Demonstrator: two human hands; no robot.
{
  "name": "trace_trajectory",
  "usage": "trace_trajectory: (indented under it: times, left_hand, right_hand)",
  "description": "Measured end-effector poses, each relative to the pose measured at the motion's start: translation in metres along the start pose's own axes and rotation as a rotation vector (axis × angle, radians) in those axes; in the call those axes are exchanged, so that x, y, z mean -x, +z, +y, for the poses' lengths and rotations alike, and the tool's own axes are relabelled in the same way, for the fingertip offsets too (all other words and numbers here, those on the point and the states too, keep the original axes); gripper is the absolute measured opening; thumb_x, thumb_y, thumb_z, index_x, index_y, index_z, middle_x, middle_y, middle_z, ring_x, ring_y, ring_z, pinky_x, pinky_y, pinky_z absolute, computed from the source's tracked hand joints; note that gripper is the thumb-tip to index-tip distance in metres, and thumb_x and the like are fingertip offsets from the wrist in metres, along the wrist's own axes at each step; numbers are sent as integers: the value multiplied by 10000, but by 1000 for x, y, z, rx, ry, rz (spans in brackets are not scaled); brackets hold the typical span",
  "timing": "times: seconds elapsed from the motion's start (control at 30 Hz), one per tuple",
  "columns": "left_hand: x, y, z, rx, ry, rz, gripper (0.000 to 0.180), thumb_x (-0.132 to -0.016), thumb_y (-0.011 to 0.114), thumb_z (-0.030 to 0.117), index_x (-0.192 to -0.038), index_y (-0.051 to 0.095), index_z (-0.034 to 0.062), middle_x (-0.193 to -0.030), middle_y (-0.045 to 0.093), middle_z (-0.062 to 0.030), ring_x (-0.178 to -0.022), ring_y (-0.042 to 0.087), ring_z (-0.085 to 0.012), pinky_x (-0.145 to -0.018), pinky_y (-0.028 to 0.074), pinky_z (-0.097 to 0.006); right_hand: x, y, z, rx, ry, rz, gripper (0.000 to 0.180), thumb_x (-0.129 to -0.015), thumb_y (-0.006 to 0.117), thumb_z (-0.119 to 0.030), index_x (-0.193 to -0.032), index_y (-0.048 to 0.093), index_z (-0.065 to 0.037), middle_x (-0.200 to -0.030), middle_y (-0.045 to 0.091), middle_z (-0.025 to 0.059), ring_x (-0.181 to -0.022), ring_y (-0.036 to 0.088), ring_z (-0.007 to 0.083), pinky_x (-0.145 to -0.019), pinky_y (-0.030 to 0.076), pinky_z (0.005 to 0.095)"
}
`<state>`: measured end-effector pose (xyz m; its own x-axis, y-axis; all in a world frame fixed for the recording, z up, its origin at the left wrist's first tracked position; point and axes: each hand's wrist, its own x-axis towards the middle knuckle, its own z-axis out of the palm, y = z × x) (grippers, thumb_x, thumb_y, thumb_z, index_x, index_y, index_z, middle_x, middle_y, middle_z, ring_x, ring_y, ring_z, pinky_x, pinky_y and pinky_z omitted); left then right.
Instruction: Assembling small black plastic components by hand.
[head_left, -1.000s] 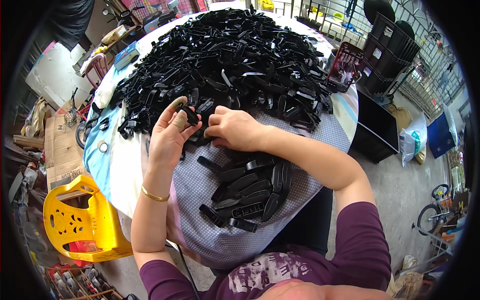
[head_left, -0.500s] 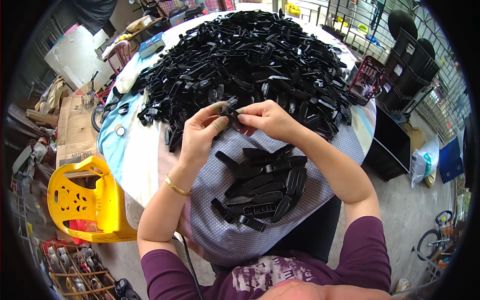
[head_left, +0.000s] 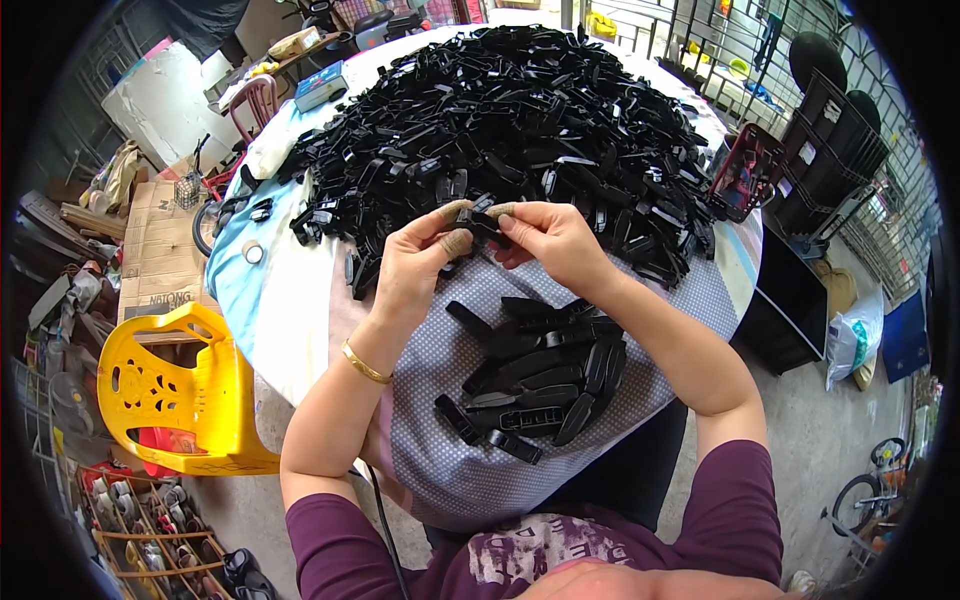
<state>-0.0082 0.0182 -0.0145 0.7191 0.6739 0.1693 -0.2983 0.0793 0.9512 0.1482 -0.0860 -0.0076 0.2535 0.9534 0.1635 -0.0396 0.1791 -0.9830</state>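
Note:
Between my two hands, at the near edge of a big heap of black plastic parts (head_left: 480,110), I hold a small black plastic part (head_left: 482,219). My left hand (head_left: 425,255) pinches its left side between thumb and fingers. On its right side, the thumb and fingers of my right hand (head_left: 555,240) are closed. The part's details are partly hidden by the fingertips. Nearer to me, below my hands, a smaller group of long black plastic pieces (head_left: 550,375) lies on the dotted grey cloth (head_left: 430,350).
The cloth-covered round table (head_left: 290,330) carries a blue box (head_left: 320,86), a roll of tape (head_left: 254,254) and a propped-up phone (head_left: 748,172). A yellow plastic chair (head_left: 215,390) stands at the left. Black crates (head_left: 830,135) are stacked at the right, beside a large black bin (head_left: 785,300).
The whole view has shifted slightly, so the table and heap sit a little further right. My right thumb now presses on top of the small black part; both hands still hold it.

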Motion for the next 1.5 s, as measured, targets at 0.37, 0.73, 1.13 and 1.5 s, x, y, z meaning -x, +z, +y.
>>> trace_trajectory:
  times: [0.37, 0.73, 1.13, 1.5]
  left_hand:
    - [3, 4, -4, 94, -28, 41, 326, -838, 599, -8, -1164, 572, -6, -1029, 635, -69, -869, 606, -110, -810, 517, -246]
    - [5, 7, 0, 78, 68, -2, 280, -867, 578, 26, -1145, 589, -7, -1039, 641, -72, -909, 592, -101, -827, 484, -221]
    - [9, -1, 18, -37, 32, -127, 254, -838, 623, 56, -1081, 620, -21, -977, 657, -89, -909, 601, -128, -830, 477, -239]
    - [51, 59, 29, -838, 609, -723, 512, -632, 761, 248, -1086, 614, 64, -1089, 600, -103, -843, 558, -258, -757, 475, -341]
  right_hand:
    - [4, 14, 9, 100, -117, 160, 189, -904, 547, -102, -1021, 633, 19, -796, 652, 48, -686, 609, 87, -593, 503, 215]
    - [8, 12, -2, 683, -432, 139, 288, -819, 664, -127, -1066, 608, 10, -779, 623, 71, -655, 593, 126, -596, 490, 234]
    - [2, 7, -8, 589, -201, -175, 257, -790, 702, -239, -884, 663, -3, -671, 622, 72, -576, 559, 156, -534, 435, 274]
    - [-28, -25, 2, 1208, -813, 270, 283, -778, 658, -138, -1043, 626, -44, -980, 610, 75, -855, 591, 206, -742, 491, 306]
